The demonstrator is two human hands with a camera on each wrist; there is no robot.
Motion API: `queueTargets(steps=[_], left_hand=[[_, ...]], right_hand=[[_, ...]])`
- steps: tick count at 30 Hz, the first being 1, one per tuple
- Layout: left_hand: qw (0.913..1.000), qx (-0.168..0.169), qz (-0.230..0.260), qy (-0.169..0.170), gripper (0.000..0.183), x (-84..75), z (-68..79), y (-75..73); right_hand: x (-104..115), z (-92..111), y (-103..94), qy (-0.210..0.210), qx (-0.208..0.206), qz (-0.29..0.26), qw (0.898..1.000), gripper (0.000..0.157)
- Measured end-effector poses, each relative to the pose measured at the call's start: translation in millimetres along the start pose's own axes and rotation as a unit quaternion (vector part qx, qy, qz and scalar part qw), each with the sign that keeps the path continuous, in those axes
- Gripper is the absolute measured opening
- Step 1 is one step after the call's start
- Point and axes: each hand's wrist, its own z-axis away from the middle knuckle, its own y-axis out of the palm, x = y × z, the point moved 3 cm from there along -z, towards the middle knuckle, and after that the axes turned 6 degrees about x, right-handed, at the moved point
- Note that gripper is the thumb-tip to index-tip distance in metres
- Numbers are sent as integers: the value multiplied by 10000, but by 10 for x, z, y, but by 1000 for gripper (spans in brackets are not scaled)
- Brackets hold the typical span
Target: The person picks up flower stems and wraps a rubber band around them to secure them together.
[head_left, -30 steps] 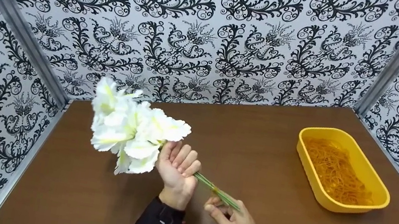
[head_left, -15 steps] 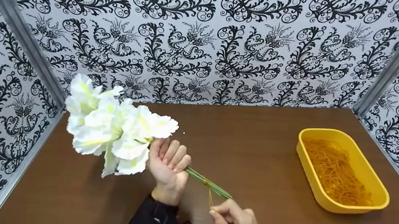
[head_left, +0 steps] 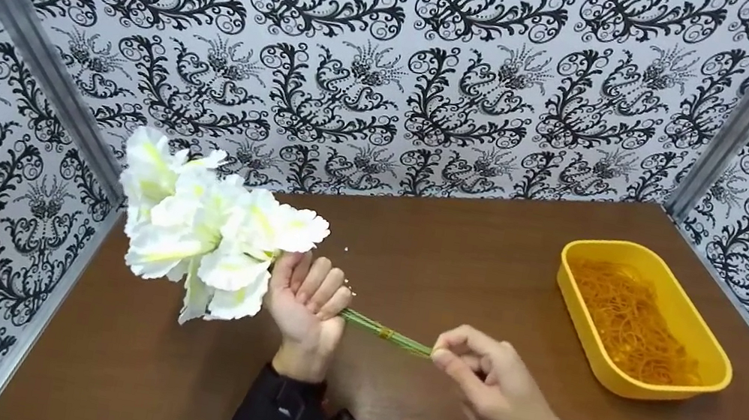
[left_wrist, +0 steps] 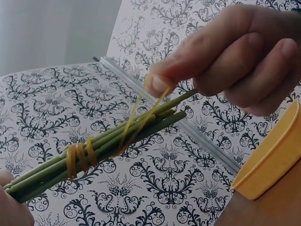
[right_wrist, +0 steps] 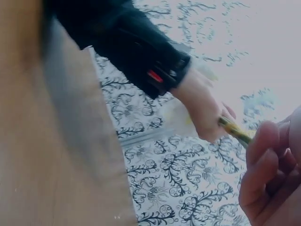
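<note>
A bunch of white flowers, which look artificial, leans to the left above the table. My left hand grips it just below the blooms. From that fist the green stems point right. A yellow rubber band is wound several times around them, its coils plain in the left wrist view. A loop of band is stretched from the coils toward the stem ends. My right hand pinches that loop between thumb and forefinger, beside the cut ends. In the right wrist view its fingers partly hide the stems.
A yellow tub with many loose rubber bands stands on the brown table at the right. Black-and-white patterned panels enclose the back and sides. Tiny white specks lie near the left hand.
The left hand and bouquet have shifted left. My right hand, first under the stem ends, drew a band loop down below the stems, then moved up and right with it past their ends.
</note>
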Motion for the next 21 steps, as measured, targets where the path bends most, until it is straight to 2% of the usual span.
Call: queueTargets(steps=[3,7,14,21], left_hand=[[9999,-93,-48,-33,47,3,-5,6],[9994,-328,17,-62,46,-4,-12,9],[9972,-716,207,43,41,-45,-24,-17],[9969,-675,409,-59,41,-59,-19,-7]], right_hand=[[-4,3,-62,542,97,-455,9974,13],[-24,-6,-124,809,215,-693,9941,10],[-50,-13,-156,1104,361,-596,9914,10],[-63,-15,-188,1200,558,-397,9904,10]])
